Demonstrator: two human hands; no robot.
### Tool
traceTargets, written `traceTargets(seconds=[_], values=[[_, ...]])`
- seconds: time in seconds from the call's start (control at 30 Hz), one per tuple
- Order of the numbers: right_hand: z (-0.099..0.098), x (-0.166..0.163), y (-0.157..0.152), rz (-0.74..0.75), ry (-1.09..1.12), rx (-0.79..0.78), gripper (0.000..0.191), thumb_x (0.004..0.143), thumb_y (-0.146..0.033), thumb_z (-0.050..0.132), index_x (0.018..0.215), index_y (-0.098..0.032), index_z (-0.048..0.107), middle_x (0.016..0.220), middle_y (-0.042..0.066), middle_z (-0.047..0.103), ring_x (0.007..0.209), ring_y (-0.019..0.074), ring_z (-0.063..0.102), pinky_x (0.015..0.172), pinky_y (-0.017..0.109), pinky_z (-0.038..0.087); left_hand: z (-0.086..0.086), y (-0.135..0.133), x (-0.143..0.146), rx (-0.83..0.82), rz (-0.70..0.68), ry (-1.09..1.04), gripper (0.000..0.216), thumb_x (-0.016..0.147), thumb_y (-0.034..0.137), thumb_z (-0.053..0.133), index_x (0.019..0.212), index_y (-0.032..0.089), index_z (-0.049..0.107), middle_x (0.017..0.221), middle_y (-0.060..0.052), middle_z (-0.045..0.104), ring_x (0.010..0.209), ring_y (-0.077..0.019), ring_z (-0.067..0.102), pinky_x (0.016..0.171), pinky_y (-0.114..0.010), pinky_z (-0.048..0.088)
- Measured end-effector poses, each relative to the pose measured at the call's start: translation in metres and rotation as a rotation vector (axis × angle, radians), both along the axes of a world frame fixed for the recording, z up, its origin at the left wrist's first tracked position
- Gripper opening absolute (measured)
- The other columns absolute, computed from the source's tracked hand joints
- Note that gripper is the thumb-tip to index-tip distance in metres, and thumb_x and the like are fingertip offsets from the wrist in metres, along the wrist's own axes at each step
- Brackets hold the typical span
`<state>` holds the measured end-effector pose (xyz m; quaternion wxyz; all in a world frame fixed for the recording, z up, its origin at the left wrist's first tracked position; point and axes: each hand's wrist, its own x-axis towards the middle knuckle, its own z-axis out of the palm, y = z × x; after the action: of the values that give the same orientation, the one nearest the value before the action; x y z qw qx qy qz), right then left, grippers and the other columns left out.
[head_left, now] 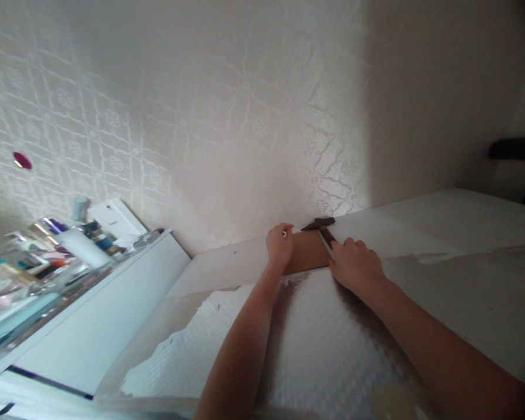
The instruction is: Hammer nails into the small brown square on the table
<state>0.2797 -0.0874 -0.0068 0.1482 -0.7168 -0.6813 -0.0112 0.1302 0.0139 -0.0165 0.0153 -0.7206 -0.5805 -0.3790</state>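
Observation:
My right hand point(356, 262) is wrapped round the handle of a hammer point(318, 224). The hammer's dark head lies at the far edge of a flat brown rectangular piece point(308, 252); whether they touch is unclear. My left hand point(280, 244) is at the left side of this piece with its fingers closed together. A tiny pale spot shows between those fingers, too small to name. Under the brown piece is a white surface point(240, 262), partly covered by a textured pale sheet point(192, 344) with ragged edges.
At the left stands a white drawer unit point(100, 315) crowded with bottles, tubes and a white box point(117, 217). A patterned wall point(245, 116) rises straight behind the work surface. Part of a dark object point(514, 149) shows at the far right edge.

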Motion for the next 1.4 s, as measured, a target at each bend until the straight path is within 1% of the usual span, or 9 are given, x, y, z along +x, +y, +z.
traceTargets(seconds=[0.07, 0.13, 0.23, 0.43, 0.57, 0.9, 1.17, 1.4], values=[[0.000, 0.000, 0.000, 0.002, 0.006, -0.003, 0.028, 0.079, -0.026, 0.039, 0.098, -0.013, 0.056, 0.096, 0.015, 0.054, 0.091, 0.0257, 0.050, 0.069, 0.033, 0.039, -0.006, -0.001, -0.002, 0.002, 0.019, 0.034, 0.019, 0.080, 0.020, 0.046, 0.090, 0.020, 0.062, 0.089, -0.002, 0.064, 0.084, -0.0131, 0.056, 0.078, -0.024, 0.040], [0.000, 0.000, 0.000, 0.000, 0.015, -0.007, 0.028, 0.079, -0.026, 0.039, 0.098, -0.013, 0.056, 0.097, 0.015, 0.054, 0.092, 0.0257, 0.050, 0.069, 0.033, 0.039, -0.011, -0.001, -0.007, -0.036, 0.041, 0.038, 0.018, 0.078, 0.022, 0.048, 0.089, 0.020, 0.063, 0.087, -0.002, 0.065, 0.084, -0.0136, 0.057, 0.079, -0.024, 0.040], [0.001, 0.000, 0.000, 0.000, 0.025, -0.016, 0.028, 0.080, -0.025, 0.039, 0.098, -0.013, 0.056, 0.097, 0.015, 0.054, 0.092, 0.0255, 0.049, 0.069, 0.033, 0.038, -0.014, 0.001, -0.012, -0.082, 0.015, 0.016, 0.018, 0.078, 0.023, 0.050, 0.088, 0.020, 0.064, 0.087, -0.001, 0.065, 0.084, -0.0135, 0.057, 0.079, -0.024, 0.041], [0.002, 0.000, -0.001, 0.003, 0.023, -0.007, 0.028, 0.079, -0.024, 0.038, 0.098, -0.013, 0.056, 0.097, 0.016, 0.054, 0.092, 0.0253, 0.050, 0.069, 0.033, 0.038, -0.013, 0.002, -0.011, -0.150, -0.047, -0.017, 0.016, 0.075, 0.019, 0.054, 0.085, 0.020, 0.065, 0.088, 0.000, 0.066, 0.084, -0.0127, 0.059, 0.080, -0.022, 0.042], [0.001, 0.000, -0.001, 0.005, 0.017, 0.008, 0.029, 0.079, -0.025, 0.038, 0.098, -0.013, 0.056, 0.097, 0.015, 0.054, 0.091, 0.0257, 0.050, 0.069, 0.033, 0.039, -0.014, 0.001, -0.011, -0.181, -0.066, 0.002, 0.015, 0.075, 0.022, 0.056, 0.085, 0.020, 0.066, 0.087, 0.000, 0.066, 0.083, -0.0131, 0.059, 0.078, -0.022, 0.042], [0.000, 0.000, 0.000, 0.007, 0.017, 0.014, 0.029, 0.080, -0.025, 0.038, 0.097, -0.012, 0.057, 0.095, 0.015, 0.055, 0.090, 0.0258, 0.051, 0.068, 0.033, 0.039, -0.013, 0.001, -0.011, -0.179, -0.031, 0.076, 0.015, 0.075, 0.024, 0.056, 0.086, 0.020, 0.066, 0.086, 0.000, 0.067, 0.081, -0.0132, 0.059, 0.075, -0.021, 0.042], [-0.002, 0.001, 0.002, 0.009, 0.040, -0.001, 0.028, 0.080, -0.024, 0.039, 0.098, -0.012, 0.056, 0.095, 0.015, 0.053, 0.090, 0.0255, 0.051, 0.068, 0.032, 0.040, -0.015, 0.001, -0.011, -0.205, -0.017, 0.122, 0.018, 0.076, 0.025, 0.055, 0.089, 0.022, 0.066, 0.090, 0.000, 0.066, 0.087, -0.0147, 0.058, 0.079, -0.023, 0.041], [-0.007, 0.000, 0.010, -0.047, 0.086, 0.009, 0.031, 0.082, -0.025, 0.037, 0.108, -0.013, 0.049, 0.096, 0.015, 0.052, 0.085, 0.0241, 0.056, 0.064, 0.030, 0.041, -0.016, 0.001, -0.011, -0.203, -0.041, 0.123, 0.018, 0.075, 0.028, 0.055, 0.088, 0.023, 0.066, 0.092, 0.000, 0.065, 0.090, -0.0160, 0.057, 0.081, -0.025, 0.041]])
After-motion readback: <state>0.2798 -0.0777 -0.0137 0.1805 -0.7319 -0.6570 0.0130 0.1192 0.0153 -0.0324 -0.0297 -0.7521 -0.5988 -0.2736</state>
